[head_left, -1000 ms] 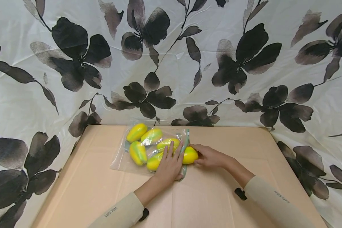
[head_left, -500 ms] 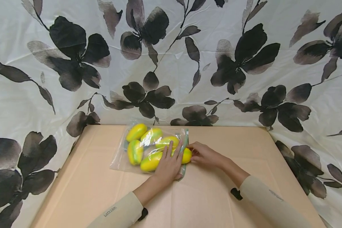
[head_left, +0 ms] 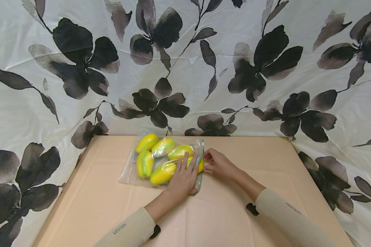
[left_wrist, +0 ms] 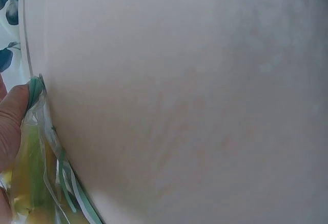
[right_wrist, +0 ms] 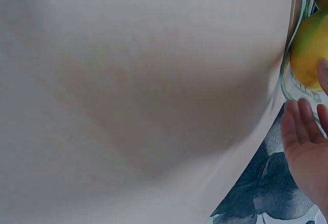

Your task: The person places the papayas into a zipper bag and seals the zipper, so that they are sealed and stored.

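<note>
A clear zip bag (head_left: 131, 175) with a green zip strip (head_left: 202, 145) lies on the cardboard board, holding several yellow-green mangoes (head_left: 145, 164). My left hand (head_left: 183, 178) lies over the bag's mouth, fingers stretched across the top; in the left wrist view a digit bends against the green zip edge (left_wrist: 37, 88) and grips it. At the mouth, one mango (head_left: 201, 167) shows its end, partly hidden under the left hand. My right hand (head_left: 221, 164) is close beside that end, fingertips right at the mouth. In the right wrist view its fingers (right_wrist: 302, 119) are nearly straight, below the mango (right_wrist: 307, 55).
The bag sits near the back edge of the tan cardboard board (head_left: 250, 212). Behind and around the board hangs a white cloth (head_left: 210, 99) printed with dark flowers. Beige sleeves (head_left: 130, 228) cover both forearms.
My right hand has moved left, pushing the mango farther into the bag's mouth, and its fingers have come off the fruit's end. The front mangoes shifted left; my left hand stayed put.
</note>
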Available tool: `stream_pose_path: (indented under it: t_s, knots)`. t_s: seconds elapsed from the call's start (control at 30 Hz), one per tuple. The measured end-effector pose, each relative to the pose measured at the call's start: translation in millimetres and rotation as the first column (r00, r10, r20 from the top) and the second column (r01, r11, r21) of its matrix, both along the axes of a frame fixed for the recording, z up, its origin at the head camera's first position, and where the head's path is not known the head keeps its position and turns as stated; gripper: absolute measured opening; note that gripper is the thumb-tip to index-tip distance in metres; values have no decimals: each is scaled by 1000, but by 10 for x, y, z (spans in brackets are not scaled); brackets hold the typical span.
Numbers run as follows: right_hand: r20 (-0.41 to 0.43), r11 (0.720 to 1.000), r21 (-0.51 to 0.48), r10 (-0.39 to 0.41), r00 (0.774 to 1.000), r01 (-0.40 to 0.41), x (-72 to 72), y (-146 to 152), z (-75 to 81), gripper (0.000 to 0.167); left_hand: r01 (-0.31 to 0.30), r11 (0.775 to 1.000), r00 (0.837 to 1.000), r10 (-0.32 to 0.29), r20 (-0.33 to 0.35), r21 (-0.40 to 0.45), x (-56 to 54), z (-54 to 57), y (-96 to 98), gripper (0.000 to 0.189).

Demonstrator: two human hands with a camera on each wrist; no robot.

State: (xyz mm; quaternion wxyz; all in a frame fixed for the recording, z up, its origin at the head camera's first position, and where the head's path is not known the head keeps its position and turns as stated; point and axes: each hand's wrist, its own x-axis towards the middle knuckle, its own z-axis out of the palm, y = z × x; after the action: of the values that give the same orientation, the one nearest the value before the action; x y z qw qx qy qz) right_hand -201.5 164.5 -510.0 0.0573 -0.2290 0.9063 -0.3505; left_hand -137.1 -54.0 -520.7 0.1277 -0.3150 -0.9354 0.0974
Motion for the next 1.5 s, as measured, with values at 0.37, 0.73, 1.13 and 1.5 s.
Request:
stream_pose_path:
  t_s: [0.37,0.73,1.13,1.5]
  knots:
    - [-98,988,99,-108,989,117,-78,-125,5,51,24,1000,999,-24,-29,9,-9,-23,-11,116]
    - [-75,987,73,-134,988,140,-106,-114,-10,47,10,1000,1000,-11,19,24,12,-1,-8,116]
    - [30,984,5,-178,984,178,-263,9,179,43,-18,999,998,16,65,31,1,-7,-10,114]
    - [-24,989,66,-135,991,136,-511,-48,297,30,-10,999,999,8,43,40,7,-14,-15,112]
